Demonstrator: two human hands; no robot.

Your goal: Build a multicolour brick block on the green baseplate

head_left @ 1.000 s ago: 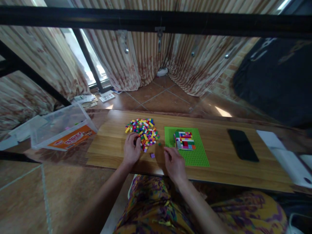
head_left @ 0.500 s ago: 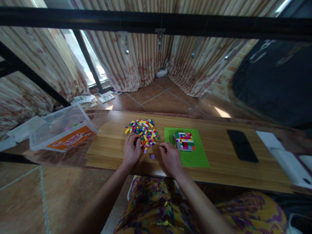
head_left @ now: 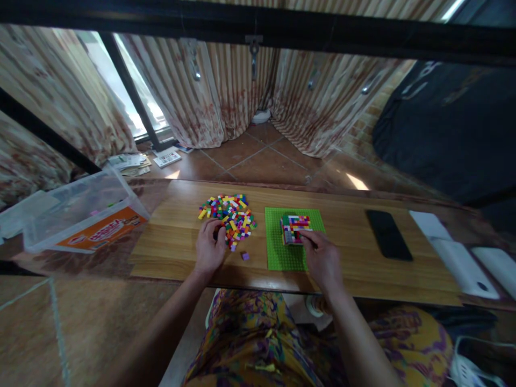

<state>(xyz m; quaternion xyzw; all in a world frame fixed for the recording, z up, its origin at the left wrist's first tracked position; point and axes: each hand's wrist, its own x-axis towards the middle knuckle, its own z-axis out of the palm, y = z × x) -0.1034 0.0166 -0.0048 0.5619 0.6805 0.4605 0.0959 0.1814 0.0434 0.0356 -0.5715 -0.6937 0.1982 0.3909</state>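
Note:
My left hand (head_left: 210, 247) rests at the near left edge of a loose pile of small coloured toy bricks (head_left: 236, 215). Its fingers are loosely bent, with a gap between thumb and forefinger. My right hand (head_left: 324, 263) is at the right side of a low multicoloured brick build (head_left: 293, 221). Thumb and forefinger are pinched at the build's near right part, on a small toy brick mostly hidden by the fingertips. The build sits on a green studded baseplate (head_left: 275, 255). A single purple brick (head_left: 245, 256) lies between the pile and the baseplate.
Left of the wooden board (head_left: 169, 252) stands a clear plastic box (head_left: 84, 215) with an orange label. A black phone (head_left: 389, 235) lies to the right, with white objects (head_left: 459, 263) beyond it. A dark bar (head_left: 226, 24) crosses overhead before striped curtains.
My right hand has moved right, from beside the baseplate onto the brick build, fingers still pinched. My left hand stays by the pile. The whole view has shifted slightly.

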